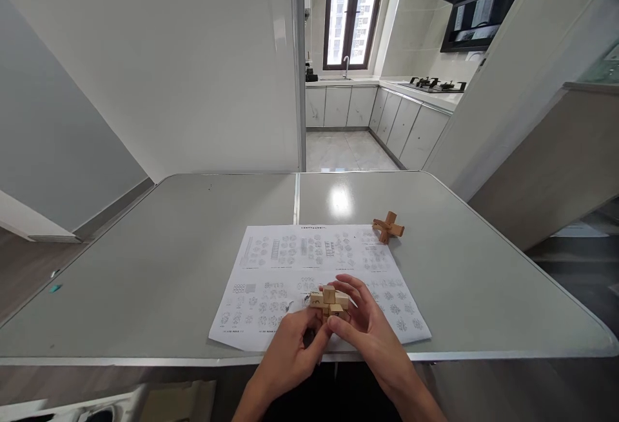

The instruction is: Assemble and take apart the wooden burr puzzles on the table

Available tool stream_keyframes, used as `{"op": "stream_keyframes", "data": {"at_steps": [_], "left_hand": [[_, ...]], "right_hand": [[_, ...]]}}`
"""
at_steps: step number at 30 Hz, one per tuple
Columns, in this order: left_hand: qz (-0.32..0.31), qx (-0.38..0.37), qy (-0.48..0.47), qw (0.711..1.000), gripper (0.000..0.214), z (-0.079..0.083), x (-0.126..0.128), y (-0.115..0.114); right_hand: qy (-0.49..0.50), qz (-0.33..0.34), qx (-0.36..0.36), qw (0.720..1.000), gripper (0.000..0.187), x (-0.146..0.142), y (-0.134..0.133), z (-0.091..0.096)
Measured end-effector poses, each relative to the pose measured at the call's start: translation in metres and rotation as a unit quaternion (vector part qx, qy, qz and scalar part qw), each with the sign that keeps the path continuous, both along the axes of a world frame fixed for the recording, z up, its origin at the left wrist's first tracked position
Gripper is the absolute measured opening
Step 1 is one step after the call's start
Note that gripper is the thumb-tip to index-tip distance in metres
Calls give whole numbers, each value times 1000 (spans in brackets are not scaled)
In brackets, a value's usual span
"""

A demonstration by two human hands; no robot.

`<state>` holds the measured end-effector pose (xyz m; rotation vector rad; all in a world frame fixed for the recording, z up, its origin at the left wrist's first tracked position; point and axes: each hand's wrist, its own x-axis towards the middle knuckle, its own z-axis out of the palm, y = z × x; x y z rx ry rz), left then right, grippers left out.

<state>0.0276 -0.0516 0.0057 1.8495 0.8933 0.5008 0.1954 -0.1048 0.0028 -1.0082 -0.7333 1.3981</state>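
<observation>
Between my two hands is a light wooden interlocking puzzle (pixel 329 299), its square-ended pieces crossing one another. My left hand (pixel 298 343) grips it from the lower left, thumb and fingers closed on it. From the right, my right hand (pixel 362 319) pinches it with the thumb at the front and the fingers curled behind. The puzzle is held over the near part of a white instruction sheet (pixel 285 273) printed with many small diagrams. Its underside and some of my fingertips are hidden.
A darker brown wooden cross-shaped puzzle (pixel 387 227) lies at the sheet's upper right corner. The grey table (pixel 145 267) has a seam (pixel 296 199) across its far part and a metal front edge (pixel 120 361). A small teal piece (pixel 55 288) sits near the left edge.
</observation>
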Motion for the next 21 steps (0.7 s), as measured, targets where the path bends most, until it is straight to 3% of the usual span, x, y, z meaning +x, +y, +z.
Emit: {"op": "stream_keyframes", "data": {"at_steps": [6, 10, 15, 21], "left_hand": [[-8, 10, -7, 1000, 37, 3, 1, 1], [10, -30, -25, 999, 38, 2, 0, -1], [36, -61, -71, 995, 35, -1, -1, -1], [12, -71, -81, 994, 34, 1, -4, 0]], "right_hand": [[4, -3, 10, 1000, 65, -8, 0, 4], [-21, -10, 15, 1000, 51, -11, -1, 10], [-120, -10, 36, 992, 41, -8, -3, 12], [-331, -97, 137, 928, 22, -1, 1, 5]]}}
